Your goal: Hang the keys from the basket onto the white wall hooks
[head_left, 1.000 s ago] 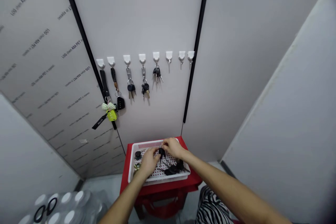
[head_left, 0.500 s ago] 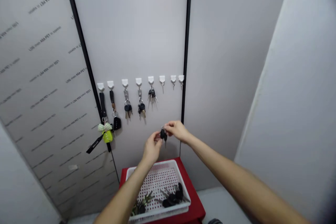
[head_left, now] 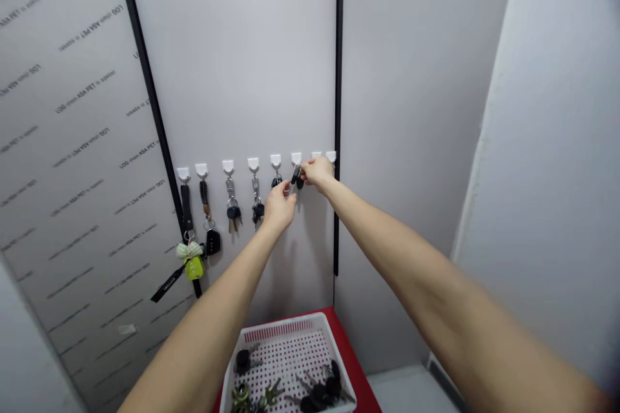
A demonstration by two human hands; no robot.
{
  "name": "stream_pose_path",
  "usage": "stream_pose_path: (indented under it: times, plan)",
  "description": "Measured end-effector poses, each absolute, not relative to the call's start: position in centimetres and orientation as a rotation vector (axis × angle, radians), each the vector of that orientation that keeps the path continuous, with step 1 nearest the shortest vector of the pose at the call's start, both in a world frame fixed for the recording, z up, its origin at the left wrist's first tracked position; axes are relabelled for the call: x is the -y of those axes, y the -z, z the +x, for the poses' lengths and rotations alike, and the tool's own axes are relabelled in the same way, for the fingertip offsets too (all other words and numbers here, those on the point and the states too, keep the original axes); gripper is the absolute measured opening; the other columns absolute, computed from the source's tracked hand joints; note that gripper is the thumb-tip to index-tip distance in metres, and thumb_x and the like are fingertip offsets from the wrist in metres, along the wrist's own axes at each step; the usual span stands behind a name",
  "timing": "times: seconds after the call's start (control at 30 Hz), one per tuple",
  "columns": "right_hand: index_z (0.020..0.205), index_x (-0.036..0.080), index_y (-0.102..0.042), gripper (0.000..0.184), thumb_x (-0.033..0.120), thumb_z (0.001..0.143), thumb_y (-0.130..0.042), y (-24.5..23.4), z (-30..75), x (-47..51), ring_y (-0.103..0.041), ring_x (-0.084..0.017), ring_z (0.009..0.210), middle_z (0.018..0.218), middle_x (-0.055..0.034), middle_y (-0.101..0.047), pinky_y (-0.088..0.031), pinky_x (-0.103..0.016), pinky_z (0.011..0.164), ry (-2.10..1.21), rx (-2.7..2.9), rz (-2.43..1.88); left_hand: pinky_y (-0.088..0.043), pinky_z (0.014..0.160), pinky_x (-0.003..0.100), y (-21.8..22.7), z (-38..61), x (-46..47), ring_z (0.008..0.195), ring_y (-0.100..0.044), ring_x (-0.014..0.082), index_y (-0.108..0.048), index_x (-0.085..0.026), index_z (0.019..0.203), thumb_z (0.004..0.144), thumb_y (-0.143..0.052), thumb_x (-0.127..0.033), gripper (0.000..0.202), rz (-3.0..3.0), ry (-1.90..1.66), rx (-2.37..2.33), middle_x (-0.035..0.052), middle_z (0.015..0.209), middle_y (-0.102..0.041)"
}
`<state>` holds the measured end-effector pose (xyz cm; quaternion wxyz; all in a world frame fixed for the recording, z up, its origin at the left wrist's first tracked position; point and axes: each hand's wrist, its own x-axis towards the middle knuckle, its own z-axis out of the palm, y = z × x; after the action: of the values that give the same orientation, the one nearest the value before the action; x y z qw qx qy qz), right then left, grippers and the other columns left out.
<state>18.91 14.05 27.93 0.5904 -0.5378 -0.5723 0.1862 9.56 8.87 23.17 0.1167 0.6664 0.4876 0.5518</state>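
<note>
A small bunch of black-headed keys [head_left: 295, 175] is pinched between both my hands, right below a white wall hook [head_left: 296, 159]. My right hand [head_left: 317, 171] grips the bunch near its ring, close under the hook; whether the ring is over the hook I cannot tell. With thumb and fingers closed, my left hand [head_left: 280, 204] holds the lower key part. Behind the left fingers another key bunch [head_left: 276, 181] hangs, partly covered. Further left, two bunches of keys on metal clips [head_left: 233, 213] [head_left: 258, 210] hang from hooks.
At far left hang a car key on a braided strap [head_left: 212, 242] and a yellow-green key case [head_left: 194, 267] with a bow. Below, a white perforated basket [head_left: 283, 328] with several key bunches stands on a red surface [head_left: 356, 368]. A black strip [head_left: 338, 110] runs vertically right of the hooks.
Both my hands have risen with the keys from above the basket to the hook. The view has shifted, and more keys show in the basket.
</note>
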Motion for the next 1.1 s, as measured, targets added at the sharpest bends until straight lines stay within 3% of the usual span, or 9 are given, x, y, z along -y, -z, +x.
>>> stream_pose_path:
  times: [0.13,0.3,0.47,0.67,0.87,1.1]
  plan:
    - [0.061,0.01,-0.052,0.01,0.018,0.063,-0.047,-26.6,19.1,-15.1,-0.049,-0.009,0.044,0.05,-0.0027,-0.051,-0.04,-0.022,0.044,-0.468,1.378,-1.27,-0.035,0.077,0.028,-21.5,9.1,-8.6,0.082,-0.049,0.0135,-0.046,-0.01,0.098,0.062,-0.045,-0.012,0.036,1.963,-1.591,-1.434,0.0081,0.093,-0.054]
    - [0.08,0.011,-0.053,0.02,0.017,0.063,-0.045,-22.7,20.4,-13.5,-0.048,-0.006,0.045,0.06,-0.0018,-0.054,-0.04,-0.02,0.047,-0.422,1.432,-1.276,-0.037,0.075,0.027,-16.6,8.3,-7.5,0.079,-0.05,0.0125,-0.047,-0.01,0.097,0.063,-0.044,-0.012,0.035,1.939,-1.473,-1.396,0.0084,0.092,-0.054]
    - [0.082,0.012,-0.055,0.023,0.014,0.062,-0.044,-13.6,21.3,-8.5,-0.05,-0.007,0.055,0.067,-0.0023,-0.058,-0.039,-0.02,0.056,-0.481,1.927,-1.336,-0.037,0.074,0.026,-8.0,7.5,-4.5,0.079,-0.05,0.012,-0.048,-0.01,0.096,0.064,-0.043,-0.014,0.033,1.851,-1.212,-1.412,0.0083,0.092,-0.055]
    - [0.078,0.016,-0.059,0.023,0.015,0.058,-0.047,-3.9,21.9,-2.3,-0.051,-0.014,0.071,0.075,-0.0038,-0.06,-0.035,-0.022,0.063,-0.435,2.768,-1.201,-0.038,0.067,0.023,1.0,6.5,-0.2,0.071,-0.052,0.0127,-0.054,-0.015,0.084,0.06,-0.043,-0.015,0.027,1.988,-0.635,-1.324,0.0036,0.078,-0.059]
    - [0.075,0.018,-0.059,0.021,0.014,0.059,-0.046,-1.9,21.6,-1.4,-0.045,-0.021,0.08,0.075,-0.0087,-0.059,-0.028,-0.033,0.068,-0.03,3.027,-1.236,-0.035,0.07,0.024,2.3,6.3,0.3,0.077,-0.05,0.0151,-0.056,-0.019,0.085,0.054,-0.044,-0.011,0.034,2.16,-0.48,-1.353,0.0027,0.081,-0.058]
    - [0.065,0.017,-0.059,0.015,0.016,0.061,-0.045,-1.5,21.6,-2.6,-0.047,-0.018,0.077,0.071,-0.0076,-0.06,-0.027,-0.03,0.068,-0.042,2.993,-1.292,-0.034,0.072,0.024,1.8,6.6,0.0,0.077,-0.049,0.0149,-0.057,-0.021,0.082,0.057,-0.042,-0.011,0.031,2.273,-0.386,-1.355,0.003,0.08,-0.058]
